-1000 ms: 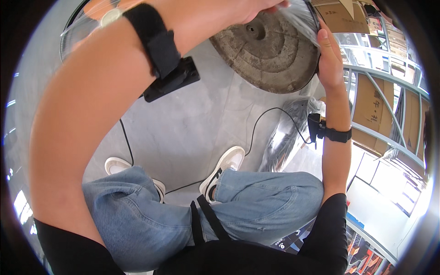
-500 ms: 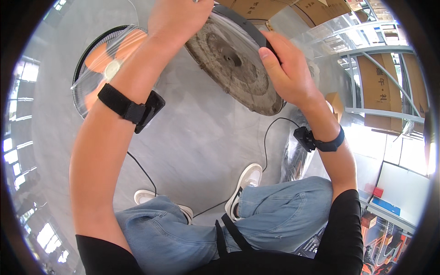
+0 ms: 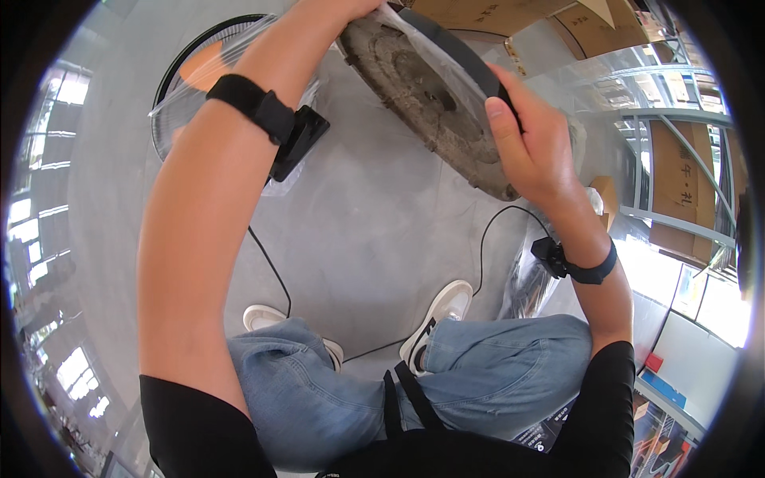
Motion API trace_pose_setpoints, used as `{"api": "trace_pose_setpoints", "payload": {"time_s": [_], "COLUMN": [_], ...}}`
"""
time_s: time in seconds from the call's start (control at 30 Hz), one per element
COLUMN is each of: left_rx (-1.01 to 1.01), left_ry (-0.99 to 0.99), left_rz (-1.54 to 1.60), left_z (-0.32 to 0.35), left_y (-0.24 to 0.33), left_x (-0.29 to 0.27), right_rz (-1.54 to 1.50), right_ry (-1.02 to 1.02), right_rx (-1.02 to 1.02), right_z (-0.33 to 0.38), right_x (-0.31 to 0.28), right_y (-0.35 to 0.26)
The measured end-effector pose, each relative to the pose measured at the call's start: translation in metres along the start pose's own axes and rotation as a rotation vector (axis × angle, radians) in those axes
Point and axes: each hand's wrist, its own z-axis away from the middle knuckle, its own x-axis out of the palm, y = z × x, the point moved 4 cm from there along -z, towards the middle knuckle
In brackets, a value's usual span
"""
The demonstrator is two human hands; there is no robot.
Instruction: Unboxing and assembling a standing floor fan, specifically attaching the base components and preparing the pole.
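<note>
Tilted up off the floor is a round, heavy-looking fan base (image 3: pixel 396 88) with a rough, grey-brown underside and a hub at its centre. My right hand (image 3: pixel 535 143) is closed on its black rim (image 3: pixel 454 49), the thumb on the underside's edge. Clear plastic film (image 3: pixel 405 29) lies along the upper part of the rim. At the picture's upper edge my left hand (image 3: pixel 355 6) is by the top of the base; its fingers are out of sight. Behind my left forearm lies a fan head (image 3: pixel 203 68) with orange blades, partly under clear film.
Cardboard boxes (image 3: pixel 470 16) stand beyond the base. At the right is a metal rack (image 3: pixel 677 119) holding brown cartons. A plastic-wrapped bundle (image 3: pixel 522 279) lies by my right foot. A black cable (image 3: pixel 271 267) runs across the grey floor near my shoes (image 3: pixel 446 307).
In the picture, the base and my right hand have shifted right and slightly down. My left hand has moved up and right, mostly out of view. The fan head is more hidden by my forearm.
</note>
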Motion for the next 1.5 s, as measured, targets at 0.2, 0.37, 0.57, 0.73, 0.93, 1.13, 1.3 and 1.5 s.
{"api": "trace_pose_setpoints", "payload": {"time_s": [0.2,0.37,0.57,0.73,0.93,1.13,1.3,1.5], "left_rx": [-0.051,0.114,0.176,0.032,-0.157,-0.052,-0.104,-0.131], "left_ry": [0.002,-0.059,-0.188,-0.043,0.153,-0.060,0.087,-0.097], "left_rz": [0.082,0.051,0.528,0.674,0.931,1.054,0.791,0.840], "left_z": [-0.006,-0.023,-0.016,0.030,0.099,0.125,0.124,0.111], "left_y": [-0.016,-0.026,-0.029,0.005,0.050,0.072,0.081,0.061], "left_x": [0.008,0.037,0.043,0.025,0.036,0.060,0.045,0.037], "right_rz": [-0.338,-0.496,-0.664,-0.655,-0.636,-0.620,-0.582,-0.325], "right_ry": [-0.003,-0.062,-0.139,-0.095,0.016,0.143,0.078,0.269], "right_rx": [0.062,0.163,0.194,0.214,0.287,0.444,0.309,0.283], "right_z": [-0.003,-0.003,-0.007,-0.006,-0.006,-0.007,-0.002,-0.006], "right_x": [0.007,0.008,0.009,-0.003,-0.014,-0.011,-0.024,-0.034], "right_y": [0.012,0.016,0.012,0.015,0.035,0.047,0.058,0.075]}}
